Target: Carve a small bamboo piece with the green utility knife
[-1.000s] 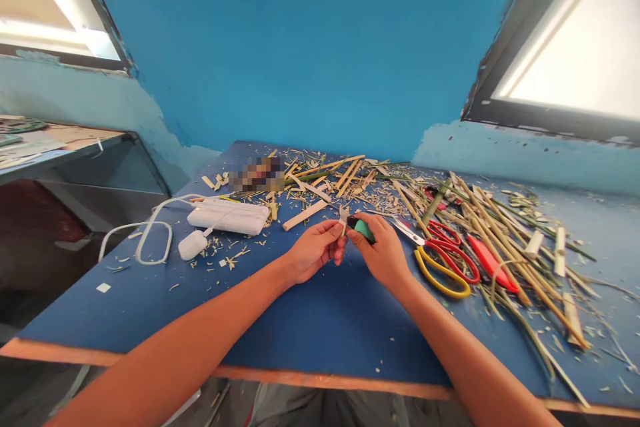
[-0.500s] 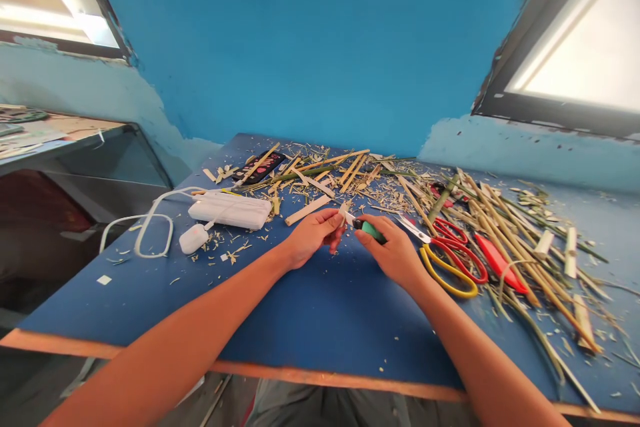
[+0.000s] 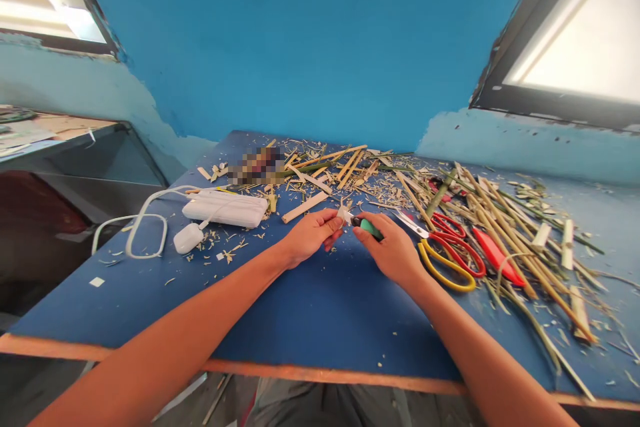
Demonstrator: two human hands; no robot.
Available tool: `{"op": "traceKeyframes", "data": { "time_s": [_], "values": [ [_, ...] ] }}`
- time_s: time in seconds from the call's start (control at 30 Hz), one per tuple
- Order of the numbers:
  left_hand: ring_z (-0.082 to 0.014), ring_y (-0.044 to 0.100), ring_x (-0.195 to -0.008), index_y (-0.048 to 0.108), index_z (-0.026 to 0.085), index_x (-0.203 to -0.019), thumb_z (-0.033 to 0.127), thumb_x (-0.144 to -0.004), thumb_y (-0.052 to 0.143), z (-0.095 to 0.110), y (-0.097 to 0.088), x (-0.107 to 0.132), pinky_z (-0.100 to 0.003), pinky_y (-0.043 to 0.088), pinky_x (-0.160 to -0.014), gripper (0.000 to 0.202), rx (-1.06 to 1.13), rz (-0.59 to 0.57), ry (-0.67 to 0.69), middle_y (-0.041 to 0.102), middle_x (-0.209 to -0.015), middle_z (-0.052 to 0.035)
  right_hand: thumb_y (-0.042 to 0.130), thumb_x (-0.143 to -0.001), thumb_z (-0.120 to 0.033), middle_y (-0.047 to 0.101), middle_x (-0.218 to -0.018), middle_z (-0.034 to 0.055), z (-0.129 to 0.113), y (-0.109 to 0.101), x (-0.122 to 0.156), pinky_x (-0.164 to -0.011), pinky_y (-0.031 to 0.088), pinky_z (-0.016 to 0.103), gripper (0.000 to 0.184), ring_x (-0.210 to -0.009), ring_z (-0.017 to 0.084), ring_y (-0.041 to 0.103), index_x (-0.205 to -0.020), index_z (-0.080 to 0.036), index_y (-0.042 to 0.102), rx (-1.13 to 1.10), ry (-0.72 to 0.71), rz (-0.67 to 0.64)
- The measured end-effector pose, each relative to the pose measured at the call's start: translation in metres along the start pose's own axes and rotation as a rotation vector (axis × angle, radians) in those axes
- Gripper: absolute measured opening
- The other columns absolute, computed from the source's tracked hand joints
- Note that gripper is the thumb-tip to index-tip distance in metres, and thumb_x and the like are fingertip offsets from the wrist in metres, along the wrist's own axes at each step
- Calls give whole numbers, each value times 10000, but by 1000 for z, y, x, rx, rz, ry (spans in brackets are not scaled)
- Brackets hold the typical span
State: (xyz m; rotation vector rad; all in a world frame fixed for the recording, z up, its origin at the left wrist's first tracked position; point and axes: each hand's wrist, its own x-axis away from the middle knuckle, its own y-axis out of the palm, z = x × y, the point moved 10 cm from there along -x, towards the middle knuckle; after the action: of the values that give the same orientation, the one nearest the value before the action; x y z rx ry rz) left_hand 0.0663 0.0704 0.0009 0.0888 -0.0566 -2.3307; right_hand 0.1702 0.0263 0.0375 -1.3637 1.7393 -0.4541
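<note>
My left hand is closed on a small pale piece of split bamboo, pinched between thumb and fingers. A thin curl stands up from the piece. In my right hand is a knife with a green and black handle; its short blade points left and meets the bamboo piece. Fingers hide part of both things. Just right of my right hand lie scissors with red handles and a yellow-handled pair, partly overlapping.
A white power strip with a plug and cable lies at left. Bamboo strips and shavings cover the back. More sticks and a red-handled tool lie at right. The blue table ends in a wooden front edge.
Both hands stay in nearly the same place, with the blade still against the bamboo. A thin curl now rises from the piece. The whole view has shifted slightly.
</note>
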Motion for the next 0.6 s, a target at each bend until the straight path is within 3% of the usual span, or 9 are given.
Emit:
{"op": "traceKeyframes", "data": {
  "time_s": [0.13,0.3,0.6],
  "values": [
    [-65,368,-472,464,156,-733,467,-795,503,0,0,0,-214,376,-482,319,-25,17,6,408,-573,42,476,-819,-439,638,-987,54,2,3,0,-772,439,350,337,-894,218,583,-1061,-242,602,16,21,-3],
    [-68,380,-485,454,155,-711,438,-825,458,1,-3,-1,-202,335,-468,305,-161,55,45,431,-600,28,472,-816,-440,640,-1004,62,2,4,0,-758,440,354,332,-901,229,586,-1047,-243,608,27,32,35],
    [-103,415,-539,491,164,-659,376,-859,401,20,-13,10,-219,297,-534,305,-517,257,190,468,-563,24,455,-819,-443,643,-1002,66,-1,8,-2,-773,437,367,343,-908,230,586,-1047,-233,602,8,49,49]
  ]
}}
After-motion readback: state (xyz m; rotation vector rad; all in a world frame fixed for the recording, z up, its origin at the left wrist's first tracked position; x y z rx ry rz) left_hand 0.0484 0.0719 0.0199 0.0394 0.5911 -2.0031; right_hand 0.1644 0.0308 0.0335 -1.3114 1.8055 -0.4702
